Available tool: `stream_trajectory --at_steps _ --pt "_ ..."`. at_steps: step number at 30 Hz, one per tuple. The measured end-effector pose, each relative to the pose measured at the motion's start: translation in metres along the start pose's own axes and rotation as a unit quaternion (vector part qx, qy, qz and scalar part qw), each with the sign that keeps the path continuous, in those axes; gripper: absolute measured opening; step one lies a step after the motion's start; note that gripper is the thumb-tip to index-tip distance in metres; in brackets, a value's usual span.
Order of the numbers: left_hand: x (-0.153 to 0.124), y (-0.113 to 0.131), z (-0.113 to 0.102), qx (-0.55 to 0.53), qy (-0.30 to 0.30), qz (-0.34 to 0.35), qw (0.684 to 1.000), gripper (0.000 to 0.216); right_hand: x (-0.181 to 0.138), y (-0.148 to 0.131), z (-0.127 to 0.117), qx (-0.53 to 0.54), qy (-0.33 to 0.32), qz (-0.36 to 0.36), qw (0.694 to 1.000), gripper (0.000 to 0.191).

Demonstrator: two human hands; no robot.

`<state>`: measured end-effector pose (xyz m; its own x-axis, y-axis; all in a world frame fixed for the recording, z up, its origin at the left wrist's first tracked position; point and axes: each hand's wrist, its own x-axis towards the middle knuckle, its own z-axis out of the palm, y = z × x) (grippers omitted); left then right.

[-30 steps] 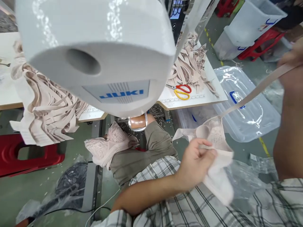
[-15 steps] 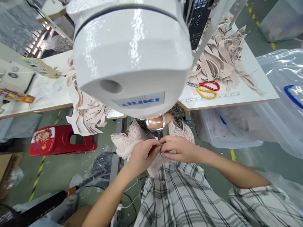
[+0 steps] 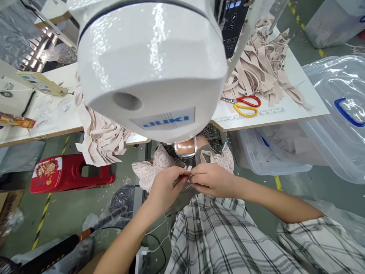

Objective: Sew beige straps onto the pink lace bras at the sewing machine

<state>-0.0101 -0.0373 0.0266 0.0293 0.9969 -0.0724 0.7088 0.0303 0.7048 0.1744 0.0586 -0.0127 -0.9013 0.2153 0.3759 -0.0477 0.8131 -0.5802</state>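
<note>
**Item:** pale pink lace garment (image 3: 146, 172), soft fabric. It lies across the person's lap, below the white glossy JUKI sewing machine head (image 3: 151, 68). Its long axis runs left to right, with one lace part showing on each side of the hands. A small white strap end (image 3: 188, 168) stands up between the fingertips and points away from the person, toward the machine.

**Left hand** (image 3: 167, 186): forearm comes in from the lower left, wrist straight. The fingers are curled, with thumb and forefinger pinched on the strap end.

**Right hand** (image 3: 212, 179): forearm comes in from the lower right, palm down. The fingers are closed, and their tips grip the same strap end and meet the left fingertips.

**Surroundings:**
- Red- and yellow-handled scissors (image 3: 243, 105) lie on the white worktable (image 3: 299, 110), blades pointing left.
- A heap of beige fabric strips (image 3: 262, 68) sits just behind the scissors.
- A second bundle of beige strips (image 3: 99, 135) hangs over the left table edge.
- A red plastic stool (image 3: 68, 173) stands on the floor at left.
- A clear plastic bin (image 3: 273, 156) sits under the table at right.
</note>
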Motion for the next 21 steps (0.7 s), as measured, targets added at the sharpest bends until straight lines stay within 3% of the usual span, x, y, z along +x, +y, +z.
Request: stream_trajectory --at_steps 5,10,18,21 --pt "0.013 0.001 -0.005 0.036 -0.08 -0.043 0.995 0.013 -0.001 0.0 0.012 -0.074 0.001 -0.027 0.997 0.03" --pt "0.024 -0.001 -0.008 0.058 -0.154 -0.054 0.985 0.014 -0.001 0.004 0.018 -0.067 -0.013 -0.023 0.997 0.028" --pt "0.022 0.005 -0.012 0.15 -0.128 0.003 0.98 0.018 0.003 0.004 0.012 -0.031 0.04 -0.019 0.999 0.025" --pt "0.024 0.0 -0.012 0.109 -0.111 0.019 0.988 0.016 0.004 0.004 0.013 0.003 0.044 0.004 0.999 0.024"
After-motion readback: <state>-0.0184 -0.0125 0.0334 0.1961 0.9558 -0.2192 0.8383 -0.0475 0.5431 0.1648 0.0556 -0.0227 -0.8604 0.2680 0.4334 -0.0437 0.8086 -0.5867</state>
